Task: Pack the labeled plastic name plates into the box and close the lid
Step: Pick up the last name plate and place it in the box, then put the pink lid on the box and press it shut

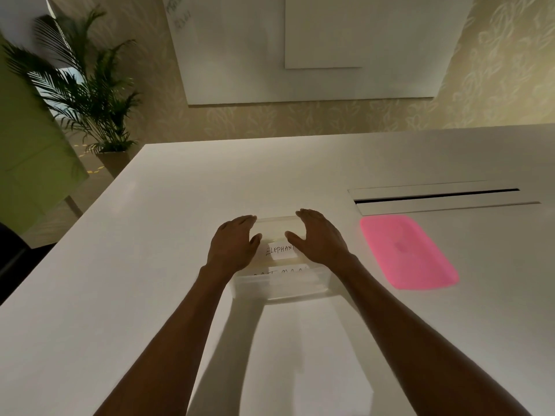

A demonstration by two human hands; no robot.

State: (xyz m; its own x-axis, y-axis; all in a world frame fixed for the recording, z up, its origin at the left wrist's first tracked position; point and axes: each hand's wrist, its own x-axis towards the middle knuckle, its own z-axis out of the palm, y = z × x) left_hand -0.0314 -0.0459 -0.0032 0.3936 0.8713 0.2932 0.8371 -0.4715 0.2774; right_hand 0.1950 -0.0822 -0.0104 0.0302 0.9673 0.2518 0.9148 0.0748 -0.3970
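Observation:
A clear plastic box (282, 285) stands on the white table (150, 265) in front of me. Inside it lie name plates with white labels; the top plate (280, 250) reads "ELEPHANT", and a second label (285, 271) shows below it, partly hidden. My left hand (232, 244) rests over the box's left side and my right hand (319, 237) over its right side, palms down, fingers spread. Whether either hand grips a plate or only touches it, I cannot tell. The pink lid (408, 250) lies flat on the table to the right of the box.
A long cable slot (435, 196) cuts the table behind the pink lid. A potted palm (90, 94) stands on the floor beyond the table's far left corner. A whiteboard (300, 49) hangs on the wall ahead. A dark chair edge shows at left.

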